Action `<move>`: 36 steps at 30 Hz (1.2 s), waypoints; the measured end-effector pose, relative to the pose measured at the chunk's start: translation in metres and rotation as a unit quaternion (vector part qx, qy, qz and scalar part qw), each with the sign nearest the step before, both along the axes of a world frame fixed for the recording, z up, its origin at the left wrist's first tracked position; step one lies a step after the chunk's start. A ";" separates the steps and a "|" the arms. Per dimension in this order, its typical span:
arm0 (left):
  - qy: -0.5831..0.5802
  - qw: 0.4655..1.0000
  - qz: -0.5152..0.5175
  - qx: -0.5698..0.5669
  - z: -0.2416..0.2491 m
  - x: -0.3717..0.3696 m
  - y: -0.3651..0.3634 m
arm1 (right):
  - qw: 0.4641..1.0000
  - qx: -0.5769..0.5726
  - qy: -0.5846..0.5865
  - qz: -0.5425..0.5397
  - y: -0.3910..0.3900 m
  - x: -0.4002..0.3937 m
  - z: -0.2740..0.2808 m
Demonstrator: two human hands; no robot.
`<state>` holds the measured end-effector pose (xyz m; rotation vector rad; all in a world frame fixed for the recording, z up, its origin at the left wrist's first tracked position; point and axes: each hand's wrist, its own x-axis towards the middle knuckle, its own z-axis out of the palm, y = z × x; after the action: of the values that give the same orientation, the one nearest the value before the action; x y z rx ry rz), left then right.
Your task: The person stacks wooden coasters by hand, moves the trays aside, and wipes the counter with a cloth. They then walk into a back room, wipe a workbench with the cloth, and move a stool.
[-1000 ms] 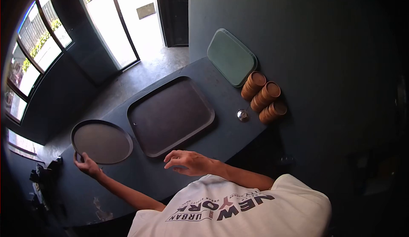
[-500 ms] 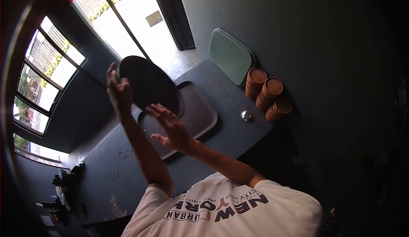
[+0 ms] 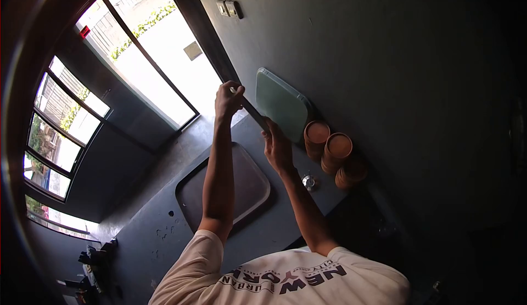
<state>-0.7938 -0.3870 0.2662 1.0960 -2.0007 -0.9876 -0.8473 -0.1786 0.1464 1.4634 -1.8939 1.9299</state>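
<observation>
My left hand (image 3: 228,101) grips the far end of a dark tray (image 3: 251,111), which is turned nearly edge-on to me. My right hand (image 3: 278,148) is closed at the near end of the same tray, though some of its fingers are hidden. Just beyond the held tray, green trays (image 3: 280,102) lean upright against the wall. Below my forearms a large brown tray (image 3: 247,181) with rounded corners lies flat on the dark table (image 3: 145,217).
Stacks of round terracotta-coloured pots or saucers (image 3: 324,148) stand by the wall, right of the green trays. A small shiny metal object (image 3: 308,182) sits in front of them. Several dark items (image 3: 93,255) lie at the left end. Beyond the table is a glazed doorway (image 3: 159,52).
Both hands have carried the dark tray right, from above the brown tray to beside the green trays. It has turned from face-on to edge-on, and my open fingers have closed on it.
</observation>
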 end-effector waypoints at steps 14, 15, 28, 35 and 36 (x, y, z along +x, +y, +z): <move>0.097 0.993 -0.060 0.015 -0.102 -0.076 -0.001 | 0.986 0.010 -0.121 -0.117 -0.038 -0.090 0.004; 0.071 0.996 -0.049 0.020 -0.127 -0.073 -0.003 | 0.984 0.007 -0.138 -0.114 -0.038 -0.094 0.006; 0.111 0.991 0.050 0.047 -0.195 -0.043 0.065 | 0.990 0.042 0.081 -0.112 0.049 -0.012 0.045; -0.209 0.914 0.327 -0.115 -0.209 0.228 0.123 | 0.939 0.297 0.043 0.166 0.079 0.083 -0.039; -0.286 0.883 0.362 -0.090 -0.234 0.282 0.128 | 0.929 0.332 0.066 0.148 0.082 0.092 -0.065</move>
<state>-0.5117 -0.2589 0.0319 1.9780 -1.7721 -0.0765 -0.7548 -0.0966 0.0819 2.0852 -2.5204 1.2533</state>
